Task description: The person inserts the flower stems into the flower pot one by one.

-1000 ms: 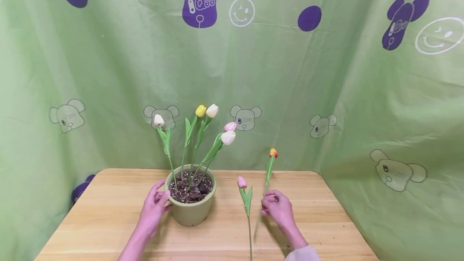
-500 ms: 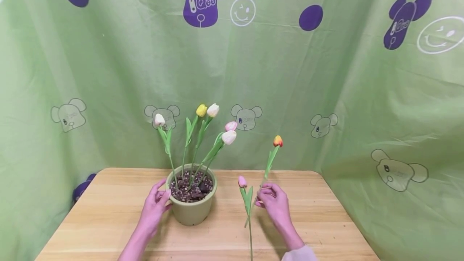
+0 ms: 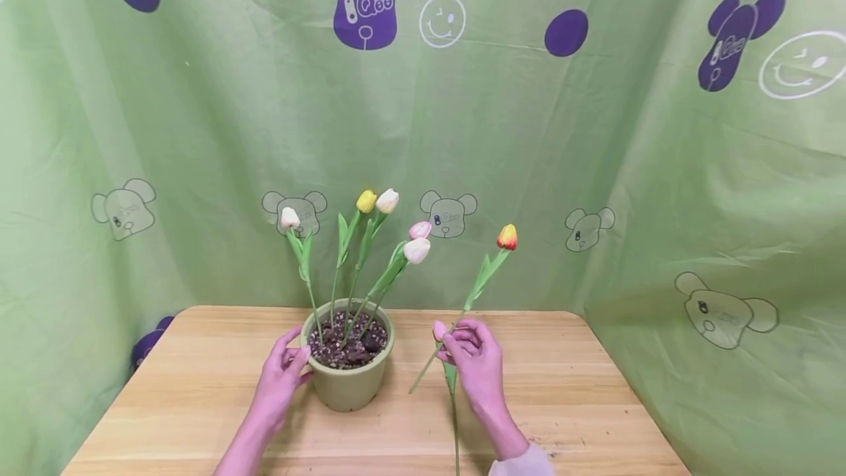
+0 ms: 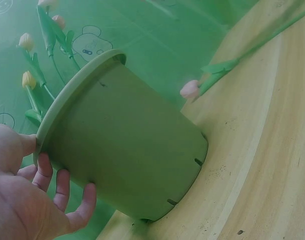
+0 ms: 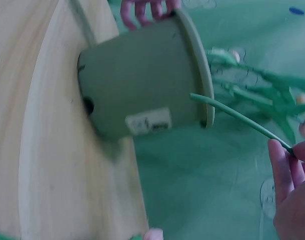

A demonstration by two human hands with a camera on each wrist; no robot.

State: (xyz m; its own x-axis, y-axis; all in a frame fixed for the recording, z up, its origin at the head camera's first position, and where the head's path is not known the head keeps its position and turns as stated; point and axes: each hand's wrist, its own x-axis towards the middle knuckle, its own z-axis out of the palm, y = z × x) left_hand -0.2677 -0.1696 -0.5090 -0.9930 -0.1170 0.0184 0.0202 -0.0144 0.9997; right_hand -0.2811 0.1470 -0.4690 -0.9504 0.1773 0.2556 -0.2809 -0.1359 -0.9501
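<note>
A green flower pot [image 3: 348, 390] filled with dark soil [image 3: 344, 358] stands on the table. My left hand [image 3: 280, 380] grips its left rim, thumb at the rim and fingers against the outer wall, clearest in the left wrist view. Between thumb and fingers, my right hand [image 3: 481, 366] pinches the stem of an orange-red tulip [image 3: 507, 237]. That tulip leans, bloom up to the right, its bare stem end [image 5: 202, 98] pointing down-left towards the pot. Below the right hand lies a pink tulip [image 4: 190, 90] on the table, partly hidden by that hand in the head view.
Several tulips stand in the pot: a yellow one [image 3: 366, 202], white ones such as the left one [image 3: 289, 218], and a pink one [image 3: 419, 230]. Specks of soil dot the wooden table [image 3: 568, 388]. Green printed curtains [image 3: 502, 131] surround the table.
My right hand has lifted the orange-red tulip and carried it left towards the pot, tilting its bloom to the right. The left hand has stayed on the pot.
</note>
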